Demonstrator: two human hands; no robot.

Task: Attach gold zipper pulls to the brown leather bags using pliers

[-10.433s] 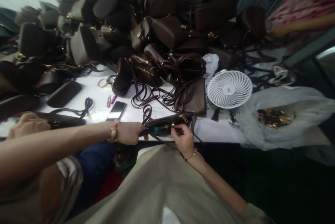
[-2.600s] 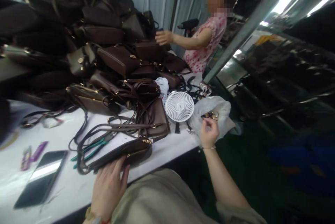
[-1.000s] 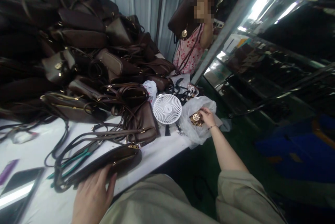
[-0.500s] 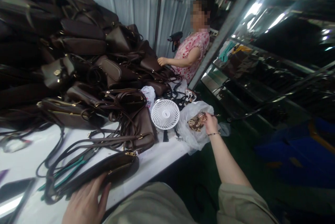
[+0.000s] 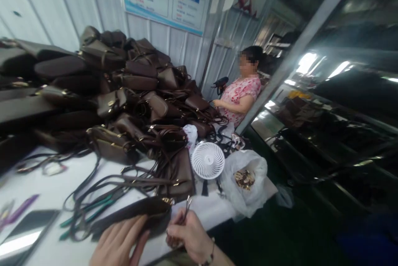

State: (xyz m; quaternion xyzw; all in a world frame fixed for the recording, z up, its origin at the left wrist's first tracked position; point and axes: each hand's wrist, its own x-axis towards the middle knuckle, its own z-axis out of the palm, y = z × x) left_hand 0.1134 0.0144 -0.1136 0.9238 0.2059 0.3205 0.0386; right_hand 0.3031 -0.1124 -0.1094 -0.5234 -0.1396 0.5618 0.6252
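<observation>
Only 2 body parts are in view, both at the bottom edge of the frame. The left hand (image 5: 116, 243), lower left of centre, is bare with nothing worn on the visible fingers, and it is cut off by the frame edge before the wrist. The right hand (image 5: 188, 237), lower centre, is also bare with plain fingers; its nails are too blurred to judge. The right wrist carries 1 thin bracelet (image 5: 211, 254), a strand of small dark beads looped once around it. The short stretch of right forearm (image 5: 222, 261) behind the bracelet is uncovered to the frame edge. The head camera shows nothing more of the body.
</observation>
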